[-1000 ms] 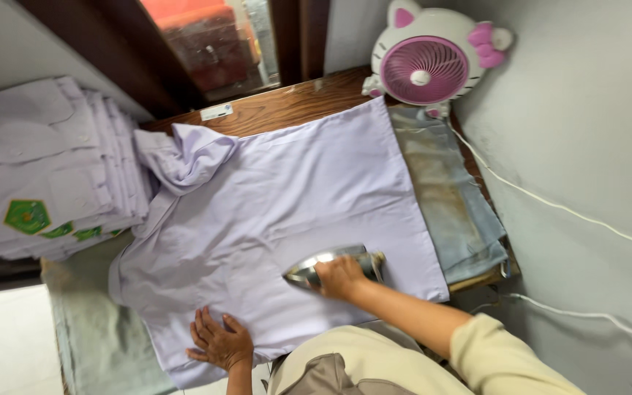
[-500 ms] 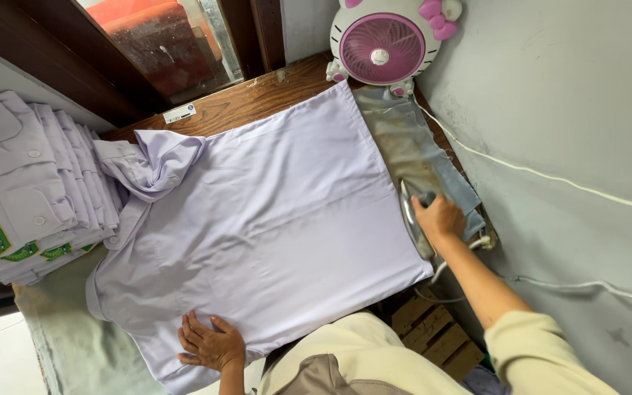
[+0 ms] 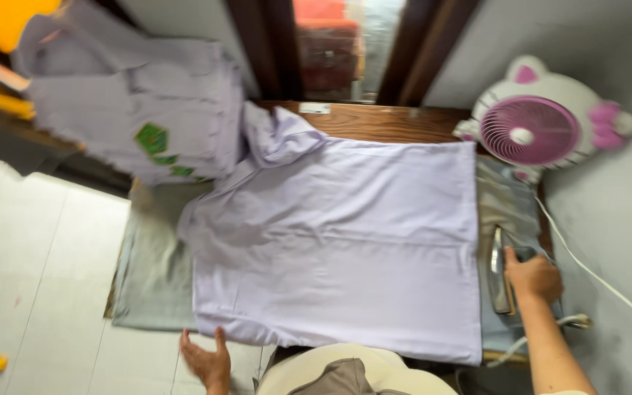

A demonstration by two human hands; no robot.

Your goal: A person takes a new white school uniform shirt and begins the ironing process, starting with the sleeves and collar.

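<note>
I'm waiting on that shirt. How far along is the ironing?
The shirt's body lies flat and mostly smooth. The right hand holds the iron standing off to the side; the left hand hovers by the hem. The bunched sleeve looks unpressed.

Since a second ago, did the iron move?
Yes. The iron went from the middle of the lilac shirt to the grey pad beside its right edge, standing on end.

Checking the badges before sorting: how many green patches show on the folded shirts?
3: one large green patch on the top folded shirt, two smaller ones just below it. More may be hidden in the stack.
</note>
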